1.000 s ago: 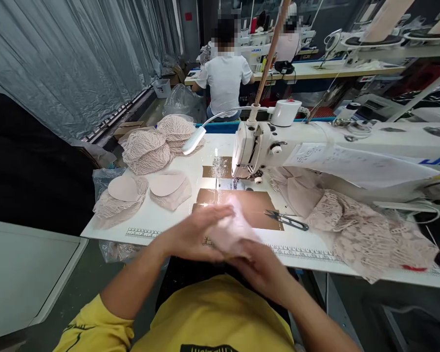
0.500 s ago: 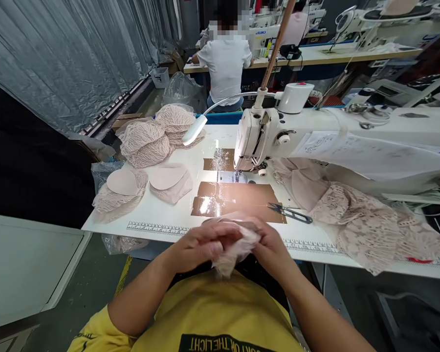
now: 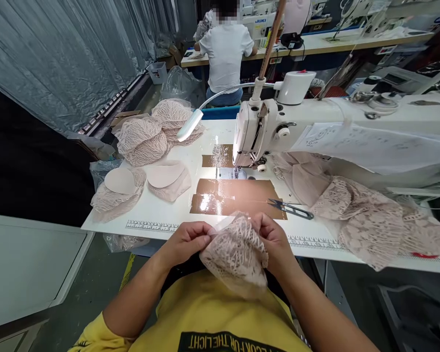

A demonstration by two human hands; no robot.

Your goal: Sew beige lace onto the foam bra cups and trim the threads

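Observation:
My left hand (image 3: 188, 239) and my right hand (image 3: 271, 237) both pinch the top edge of a beige lace cup piece (image 3: 234, 254), which hangs down in front of my yellow shirt at the near edge of the white sewing table (image 3: 157, 215). The fingers of each hand are closed on the lace. Just beyond my right hand lie small thread snips (image 3: 291, 209) on brown tape patches (image 3: 234, 195). The white sewing machine (image 3: 264, 132) stands behind, its needle area lit by a gooseneck lamp (image 3: 187, 129).
Stacks of lace cups (image 3: 146, 137) and two piles with smooth pads (image 3: 121, 188) sit at the table's left. A heap of lace pieces (image 3: 370, 220) lies at the right under the machine arm. A person in a white shirt (image 3: 225, 54) sits at another machine ahead.
My hands drew back from the tape area toward my body and moved apart. The bunched lace piece has opened out and now hangs spread between both hands.

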